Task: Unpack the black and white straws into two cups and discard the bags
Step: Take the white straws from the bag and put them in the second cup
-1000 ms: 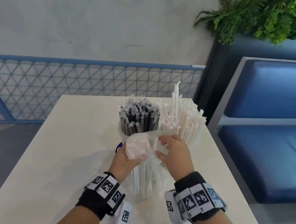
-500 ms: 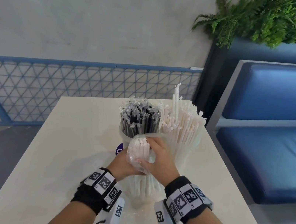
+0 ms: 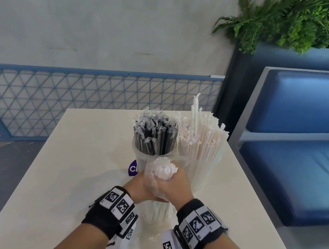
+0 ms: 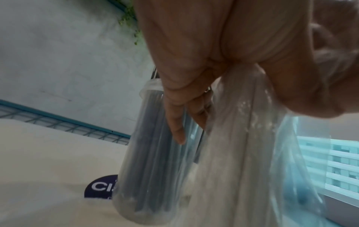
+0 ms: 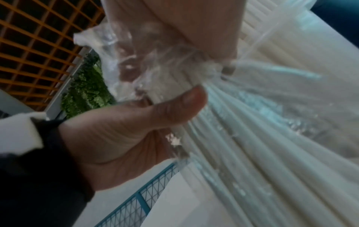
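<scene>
A clear plastic bag of white straws (image 3: 160, 170) stands upright on the table, just in front of the two cups. My left hand (image 3: 138, 187) and right hand (image 3: 175, 187) both grip its upper part, pressed against each other. In the right wrist view my thumb (image 5: 174, 104) squeezes the bag (image 5: 252, 122) against the straws inside. The left wrist view shows the bag (image 4: 242, 153) hanging below my palm. Behind the hands, a clear cup (image 3: 139, 157) holds wrapped black straws (image 3: 155, 135), and the cup (image 3: 203, 173) to its right holds white straws (image 3: 202, 141).
The cream table (image 3: 78, 175) ends near a blue mesh railing (image 3: 55, 102) at the far side. A blue upholstered bench (image 3: 296, 156) runs along the right, with plants above it. A purple round sticker (image 3: 131, 168) lies by the black-straw cup.
My right hand left the bag's open mouth and closed round the bundle beside my left hand. Both hands drew together, bunching the bag's top tight round the straws.
</scene>
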Demonstrator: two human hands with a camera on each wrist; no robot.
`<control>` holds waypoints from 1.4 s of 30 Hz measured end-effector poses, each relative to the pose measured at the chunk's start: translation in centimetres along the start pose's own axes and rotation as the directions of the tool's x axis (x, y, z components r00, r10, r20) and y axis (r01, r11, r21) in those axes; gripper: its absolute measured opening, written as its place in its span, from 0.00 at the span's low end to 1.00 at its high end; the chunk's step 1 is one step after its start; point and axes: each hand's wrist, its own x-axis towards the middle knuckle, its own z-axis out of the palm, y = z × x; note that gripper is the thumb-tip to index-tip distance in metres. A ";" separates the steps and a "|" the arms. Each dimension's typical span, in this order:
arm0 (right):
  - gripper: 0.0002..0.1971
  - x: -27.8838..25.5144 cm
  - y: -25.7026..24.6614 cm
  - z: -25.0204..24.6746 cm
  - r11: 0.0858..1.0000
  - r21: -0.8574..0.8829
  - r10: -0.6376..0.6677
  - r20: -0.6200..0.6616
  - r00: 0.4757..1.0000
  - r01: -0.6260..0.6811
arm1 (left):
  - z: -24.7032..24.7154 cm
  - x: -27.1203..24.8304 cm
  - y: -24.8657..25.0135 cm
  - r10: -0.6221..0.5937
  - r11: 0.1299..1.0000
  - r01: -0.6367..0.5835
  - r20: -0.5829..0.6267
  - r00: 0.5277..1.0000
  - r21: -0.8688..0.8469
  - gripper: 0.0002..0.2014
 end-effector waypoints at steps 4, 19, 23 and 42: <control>0.16 0.4 -0.2 -0.6 0.998 0.061 0.031 0.043 0.999 -0.033 | 0.5 -0.1 0.1 0.011 0.997 -0.011 0.003 1.000 -0.071 0.29; 0.03 3.5 -3.4 -6.7 0.826 0.556 -0.051 -0.086 0.995 0.090 | 1.5 -1.2 -1.8 -0.104 0.944 0.111 0.040 0.994 -0.309 0.23; 0.03 3.9 -4.4 -7.6 0.751 0.644 -0.075 -0.136 0.988 0.146 | 0.6 -1.0 -0.7 -0.030 0.986 0.040 0.064 0.998 -0.161 0.30; 0.16 3.0 -4.7 -6.3 0.826 0.557 0.049 -0.232 0.971 0.091 | 1.2 -0.7 0.8 0.085 0.946 -0.133 -0.169 0.982 -0.295 0.18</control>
